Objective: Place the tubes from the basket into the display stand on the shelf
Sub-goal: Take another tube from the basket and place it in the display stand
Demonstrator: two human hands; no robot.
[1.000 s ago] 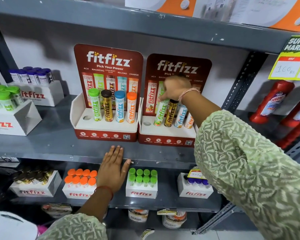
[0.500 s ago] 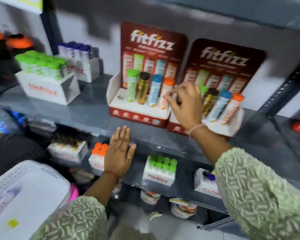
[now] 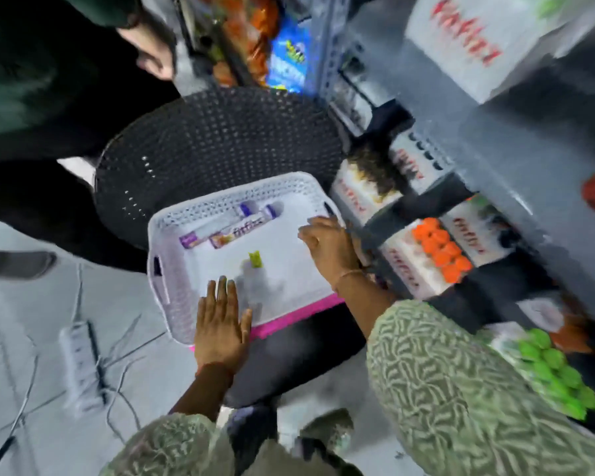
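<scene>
Below you on a round black woven-plastic stool [image 3: 220, 146] sits the white perforated plastic basket [image 3: 193, 218], and both of your hands are over it. Your left hand [image 3: 220, 324] lies flat on the near rim, fingers straight and spread, palm down, gripping nothing. Your right hand [image 3: 330, 245] is at the basket's right edge, fingers curled loosely downward; the blur is heavy here, and you seem to have nothing in it, though I cannot tell for sure. Two white tubes with purple caps [image 3: 234, 225] lie side by side in the far part of the basket, slanting across its floor, well apart from either hand. A small yellow-green piece [image 3: 255, 260] lies on the basket floor between them and your left hand; what it is, I cannot tell. A bright pink edge [image 3: 289, 321] shows under the basket's near side. To your right, the grey metal shelf [image 3: 495, 187] carries white boxes of orange-capped tubes [image 3: 440, 249] and, nearer to you, green-capped tubes [image 3: 553, 369], all smeared by motion. On the grey floor to your left lies a white power strip [image 3: 78, 362] with trailing cables. Another person in dark clothes [image 3: 42, 77] stands beyond the stool.
</scene>
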